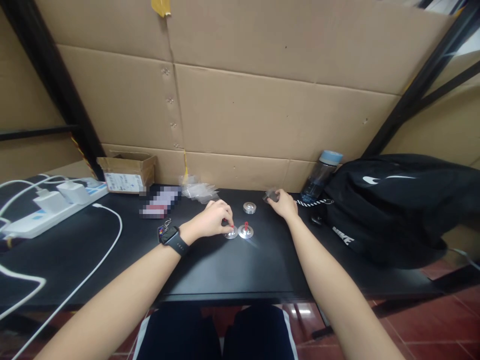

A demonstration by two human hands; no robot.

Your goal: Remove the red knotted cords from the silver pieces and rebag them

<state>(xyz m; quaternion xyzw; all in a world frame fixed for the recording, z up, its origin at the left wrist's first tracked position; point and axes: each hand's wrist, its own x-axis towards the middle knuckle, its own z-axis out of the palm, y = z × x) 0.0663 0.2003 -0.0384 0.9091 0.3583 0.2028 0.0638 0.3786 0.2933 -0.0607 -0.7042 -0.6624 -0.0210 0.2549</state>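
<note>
My left hand, with a dark watch on its wrist, pinches a small red piece at the middle of a shiny, round metal disc lying on the black table. Right beside it lies a second metal disc, from which a red loop-like piece stands up. Farther back is another round metal piece, perhaps a small stack, with no red on it. Over to the right, the fingers of my right hand are closed on a small clear plastic bag; its contents cannot be made out.
Crumpled clear plastic bags lie near the cardboard wall. A small cardboard box and a white power strip with cables occupy the left. A water bottle and a black backpack stand on the right.
</note>
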